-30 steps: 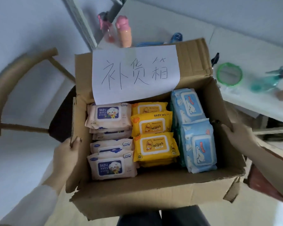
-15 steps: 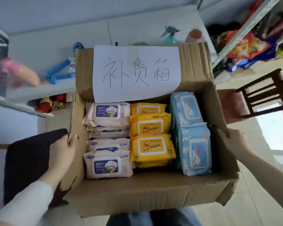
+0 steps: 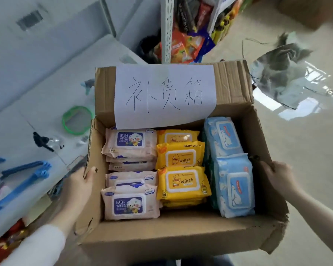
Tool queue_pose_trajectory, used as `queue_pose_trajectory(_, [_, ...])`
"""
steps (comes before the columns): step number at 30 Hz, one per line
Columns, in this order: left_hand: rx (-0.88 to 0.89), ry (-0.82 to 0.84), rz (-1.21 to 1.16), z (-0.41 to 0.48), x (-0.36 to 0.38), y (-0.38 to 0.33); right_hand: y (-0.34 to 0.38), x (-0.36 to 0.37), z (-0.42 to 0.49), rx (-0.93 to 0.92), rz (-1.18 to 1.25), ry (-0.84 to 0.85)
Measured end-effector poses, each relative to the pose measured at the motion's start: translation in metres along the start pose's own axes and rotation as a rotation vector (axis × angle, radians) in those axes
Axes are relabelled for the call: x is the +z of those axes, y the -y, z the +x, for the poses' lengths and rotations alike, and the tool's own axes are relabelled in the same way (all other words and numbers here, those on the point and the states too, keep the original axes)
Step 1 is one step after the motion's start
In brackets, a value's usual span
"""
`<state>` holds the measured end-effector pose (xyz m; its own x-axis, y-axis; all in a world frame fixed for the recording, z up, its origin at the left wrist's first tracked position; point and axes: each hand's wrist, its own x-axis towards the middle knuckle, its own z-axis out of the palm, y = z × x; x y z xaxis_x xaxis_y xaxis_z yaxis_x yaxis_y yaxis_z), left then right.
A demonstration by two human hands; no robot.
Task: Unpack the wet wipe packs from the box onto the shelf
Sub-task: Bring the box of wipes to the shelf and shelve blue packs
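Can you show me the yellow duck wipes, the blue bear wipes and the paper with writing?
yellow duck wipes pack (image 3: 182, 181), head view, on its front label.
blue bear wipes pack (image 3: 238, 191), head view, on its lid flap.
paper sign (image 3: 164, 95), head view, middle of the sheet.

1. At left we see a green-rimmed disc (image 3: 77, 120).
2. Just below it we spot a small black clip (image 3: 41, 141).
3. Lower still lie blue hangers (image 3: 43, 169).
4. Up top we find colourful snack packets (image 3: 186, 45).
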<state>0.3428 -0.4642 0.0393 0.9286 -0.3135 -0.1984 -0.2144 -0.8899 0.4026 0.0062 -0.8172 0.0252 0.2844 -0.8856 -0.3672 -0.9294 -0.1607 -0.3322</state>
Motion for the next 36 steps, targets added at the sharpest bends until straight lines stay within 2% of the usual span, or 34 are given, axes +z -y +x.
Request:
queue_pose_trajectory(4, [0.191,0.051,0.040,0.070,0.019,-0.060,-0.015,-0.002,0.013,0.163,0.072,-0.049])
queue_pose_trajectory(10, [0.329,0.131,0.079,0.148,0.056,-0.153,-0.037,-0.003,0.044,0.321,0.184,-0.095])
queue_pose_trajectory(19, [0.540,0.242,0.083,0.223,0.113,-0.261,-0.040,-0.007,0.080,0.520,0.218,-0.174])
queue_pose_trajectory(26, [0.628,0.323,0.095,0.297,0.178,-0.310,-0.034,0.026,0.131,0.683,0.253,-0.226])
queue_pose_trajectory(36, [0.685,0.321,0.141,0.375,0.298,-0.325,-0.050,0.128,0.238,0.752,0.342,-0.236])
